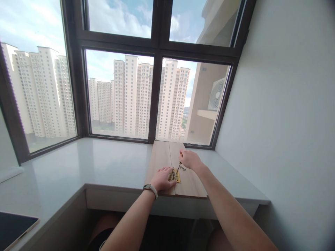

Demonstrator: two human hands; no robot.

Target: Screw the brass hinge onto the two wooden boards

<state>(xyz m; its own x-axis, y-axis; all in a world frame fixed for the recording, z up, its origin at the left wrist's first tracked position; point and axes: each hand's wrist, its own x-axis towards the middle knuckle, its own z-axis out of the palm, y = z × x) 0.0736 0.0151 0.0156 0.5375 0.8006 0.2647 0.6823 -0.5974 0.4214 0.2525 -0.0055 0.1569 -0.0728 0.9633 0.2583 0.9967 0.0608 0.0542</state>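
A brass-coloured hinge (178, 177) lies across the seam between two pale wooden boards, the left board (160, 155) and the right board (192, 186). My left hand (162, 179) holds the hinge down, its thumb at the near edge and its fingers at the far edge, partly covering it. In my right hand (190, 159) is a screwdriver (178, 167), gripped by its handle, which is mostly hidden by the fingers. Its shaft slants down to the hinge's right leaf. Several small screws (183, 168) lie loose on the right board, just beyond the hinge.
The boards rest on a white windowsill (117, 160), close to its front edge. A dark flat device (15, 226) lies at the lower left. Dark window frames (156, 90) stand behind the boards, and a white wall (282, 104) rises on the right.
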